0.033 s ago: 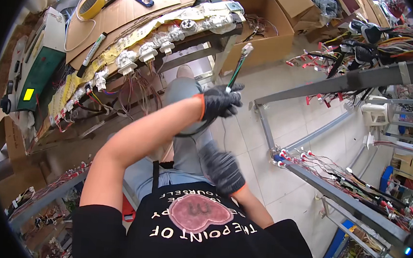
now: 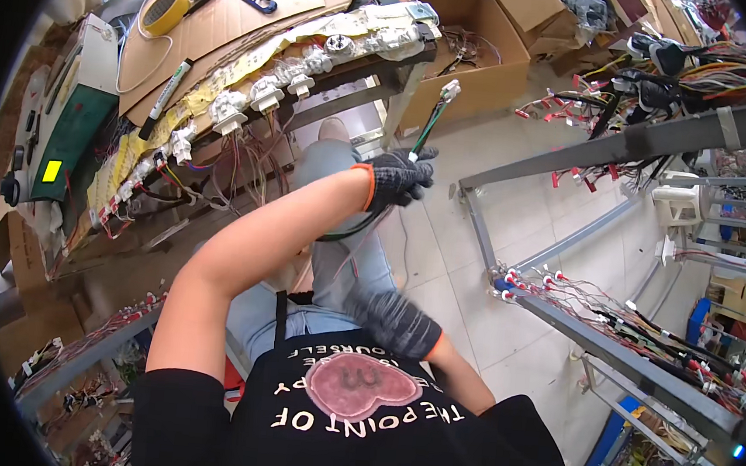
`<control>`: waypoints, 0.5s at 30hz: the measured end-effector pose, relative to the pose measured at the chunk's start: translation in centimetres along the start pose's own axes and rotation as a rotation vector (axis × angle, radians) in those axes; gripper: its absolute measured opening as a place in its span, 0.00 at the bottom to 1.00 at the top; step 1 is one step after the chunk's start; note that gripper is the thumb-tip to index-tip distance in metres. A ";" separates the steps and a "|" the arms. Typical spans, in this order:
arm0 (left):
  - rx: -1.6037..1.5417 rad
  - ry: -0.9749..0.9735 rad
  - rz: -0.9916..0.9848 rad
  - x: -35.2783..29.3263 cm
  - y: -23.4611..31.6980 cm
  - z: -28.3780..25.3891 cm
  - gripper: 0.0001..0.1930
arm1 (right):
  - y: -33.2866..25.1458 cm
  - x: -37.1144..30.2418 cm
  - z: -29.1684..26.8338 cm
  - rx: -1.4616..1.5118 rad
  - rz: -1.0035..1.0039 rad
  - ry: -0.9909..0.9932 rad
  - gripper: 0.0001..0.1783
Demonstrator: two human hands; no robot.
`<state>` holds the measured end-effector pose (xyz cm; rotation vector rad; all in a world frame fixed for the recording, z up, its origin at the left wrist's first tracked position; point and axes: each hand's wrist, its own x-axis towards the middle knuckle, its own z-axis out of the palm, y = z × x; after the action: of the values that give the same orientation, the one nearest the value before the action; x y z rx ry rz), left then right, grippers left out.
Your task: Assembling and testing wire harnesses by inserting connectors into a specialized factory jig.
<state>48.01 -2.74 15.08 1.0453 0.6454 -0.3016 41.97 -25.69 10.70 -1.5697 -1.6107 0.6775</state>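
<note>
A workbench (image 2: 381, 72) at left carries white plastic connectors (image 2: 265, 95) along a crinkled yellow strip (image 2: 210, 80); thin wires (image 2: 243, 157) droop from its edge, where a swinging cable could well snag. At right, a squared grey metal frame (image 2: 607, 152) bears more strung leads (image 2: 561, 298), a second likely catch should the cable drift that way. Toward the top, a stiff cardboard box (image 2: 481, 88) gapes open.

The worker's left hand (image 2: 401, 181), in a dark knit glove with an orange cuff (image 2: 362, 180), has its fingers curled around the cable (image 2: 430, 131), raised above the glossy tiled floor (image 2: 478, 232) between bench and frame; a slack grip would probably let the smooth strands slip. The right hand (image 2: 401, 323), gloved alike, hovers by the black T-shirt (image 2: 302, 460), blurred; how far it is open, or whether it holds anything, cannot be told. The cable is slim and flexible, green among darker strands, tipped with a blocky white plug (image 2: 451, 90).
</note>
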 end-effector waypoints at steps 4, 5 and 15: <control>0.295 0.063 0.011 -3.0 1.3 2.1 0.16 | 2.7 3.3 -3.8 1.496 0.555 0.010 0.44; 0.366 0.095 0.162 -3.2 -0.3 2.2 0.12 | 3.3 6.3 -4.9 1.901 0.477 0.245 0.50; 0.725 0.510 0.760 -5.8 -4.1 5.3 0.15 | 7.5 14.9 -11.4 1.421 0.712 1.126 0.20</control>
<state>43.21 -9.75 17.69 2.0116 0.5415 0.4530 56.46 -11.82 13.39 -0.9226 0.3761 0.7542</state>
